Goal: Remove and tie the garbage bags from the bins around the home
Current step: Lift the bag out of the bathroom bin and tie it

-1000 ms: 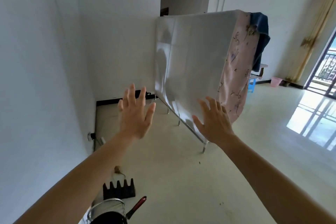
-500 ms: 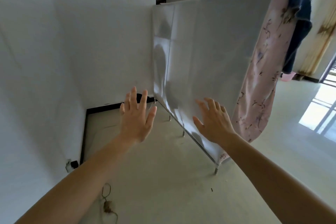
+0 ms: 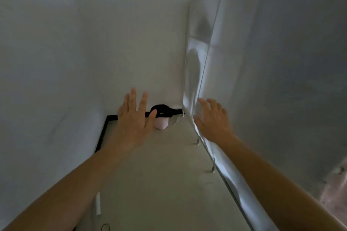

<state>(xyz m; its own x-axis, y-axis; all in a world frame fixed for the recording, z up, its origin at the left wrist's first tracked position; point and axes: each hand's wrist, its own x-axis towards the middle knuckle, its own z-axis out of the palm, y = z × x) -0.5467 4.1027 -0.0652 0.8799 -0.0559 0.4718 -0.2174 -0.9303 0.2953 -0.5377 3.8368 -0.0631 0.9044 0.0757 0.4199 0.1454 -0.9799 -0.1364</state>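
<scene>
A pink bin (image 3: 161, 124) with a black bag (image 3: 161, 111) over its rim stands on the floor (image 3: 159, 174) in the far corner, against the wall (image 3: 131, 43). The left hand (image 3: 135, 122) reaches toward it, fingers (image 3: 132, 99) spread wide and empty, partly covering it. The right hand (image 3: 214, 121), also open and empty, hovers beside a white fabric wardrobe (image 3: 272, 80) on thin metal legs (image 3: 197, 141), which narrows the passage along the right side.

Looks like a home, a sparsely furnished room; plain white walls (image 3: 131, 33) w/ black skirting (image 3: 102, 133) along a pale smooth floor (image 3: 159, 174); beyond the left hand's fingertips (image 3: 133, 92), a small pink bin (image 3: 161, 124) w/ a black bag (image 3: 162, 111) in the corner; by the right fingers (image 3: 206, 103), a fabric-covered wardrobe (image 3: 262, 80) on thin metal legs (image 3: 213, 169).
</scene>
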